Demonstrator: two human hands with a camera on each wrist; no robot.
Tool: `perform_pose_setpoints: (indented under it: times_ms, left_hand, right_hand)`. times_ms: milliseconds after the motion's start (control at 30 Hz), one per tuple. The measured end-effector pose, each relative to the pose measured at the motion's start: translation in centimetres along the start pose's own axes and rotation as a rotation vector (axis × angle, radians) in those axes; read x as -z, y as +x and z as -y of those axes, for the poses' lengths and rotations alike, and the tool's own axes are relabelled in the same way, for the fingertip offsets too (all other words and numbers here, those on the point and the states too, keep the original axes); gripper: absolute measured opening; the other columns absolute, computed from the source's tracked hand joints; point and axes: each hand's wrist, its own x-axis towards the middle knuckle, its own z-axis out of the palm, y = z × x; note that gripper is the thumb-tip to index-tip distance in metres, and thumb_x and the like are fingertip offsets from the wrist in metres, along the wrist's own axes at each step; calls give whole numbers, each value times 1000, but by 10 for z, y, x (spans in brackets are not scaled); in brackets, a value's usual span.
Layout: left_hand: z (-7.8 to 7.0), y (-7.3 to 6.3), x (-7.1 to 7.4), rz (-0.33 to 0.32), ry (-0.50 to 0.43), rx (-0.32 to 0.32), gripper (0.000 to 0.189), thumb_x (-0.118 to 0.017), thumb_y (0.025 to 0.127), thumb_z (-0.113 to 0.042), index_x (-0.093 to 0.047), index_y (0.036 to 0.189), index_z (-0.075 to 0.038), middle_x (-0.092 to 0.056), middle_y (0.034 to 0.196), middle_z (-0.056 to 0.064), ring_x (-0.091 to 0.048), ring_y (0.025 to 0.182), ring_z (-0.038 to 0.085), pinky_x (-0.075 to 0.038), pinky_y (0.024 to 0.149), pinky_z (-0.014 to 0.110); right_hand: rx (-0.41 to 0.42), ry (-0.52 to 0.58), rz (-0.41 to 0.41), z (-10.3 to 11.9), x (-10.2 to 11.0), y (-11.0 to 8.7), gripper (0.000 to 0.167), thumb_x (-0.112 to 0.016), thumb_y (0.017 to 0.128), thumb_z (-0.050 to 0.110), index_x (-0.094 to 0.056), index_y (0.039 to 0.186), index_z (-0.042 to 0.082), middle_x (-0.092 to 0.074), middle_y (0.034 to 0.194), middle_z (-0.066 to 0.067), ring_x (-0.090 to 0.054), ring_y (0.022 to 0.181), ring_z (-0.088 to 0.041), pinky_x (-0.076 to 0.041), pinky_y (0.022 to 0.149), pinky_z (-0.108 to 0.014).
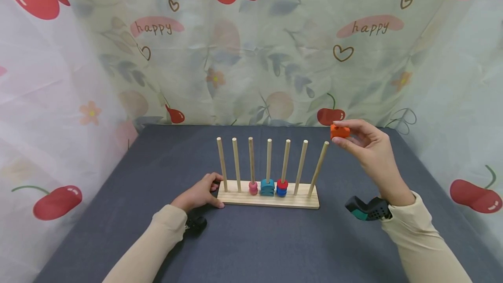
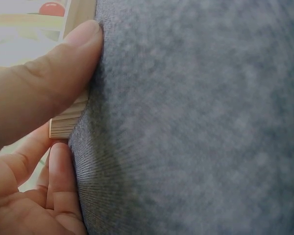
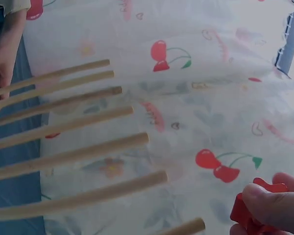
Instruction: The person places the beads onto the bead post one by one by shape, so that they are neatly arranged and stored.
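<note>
Nearest you, your left hand point(image 1: 198, 194) rests its curled fingers on the tabletop point(image 1: 251, 243), holding the left end of the peg rack point(image 1: 271, 200). Farther back, your right hand point(image 1: 363, 143) pinches the orange piece point(image 1: 339, 131) in a narrow grip, above and just right of the rack's rightmost peg point(image 1: 319, 168), whose upright axis leans slightly toward the piece.
</note>
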Motion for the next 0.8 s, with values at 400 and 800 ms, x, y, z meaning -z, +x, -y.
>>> perform_pose_setpoints:
  times_ms: [400, 800]
  left_hand:
    - [0, 0, 0, 2, 6, -2, 74, -89, 64, -4, -49, 127, -2, -44, 121, 15, -47, 109, 27, -39, 99, 46]
    - [0, -1, 0, 5, -4, 12, 73, -89, 65, -5, -49, 126, -4, -44, 122, 14, -46, 110, 28, -39, 100, 45]
  right_hand:
    - [4, -55, -5, 0, -22, 10, 36, -73, 82, -4, -62, 115, 5, -64, 110, 3, -66, 95, -7, -52, 81, -18]
    - [-11, -24, -17, -5, -28, 17, 36, -70, 85, -1, -62, 119, 5, -62, 112, 2, -65, 96, -9, -52, 81, -17]
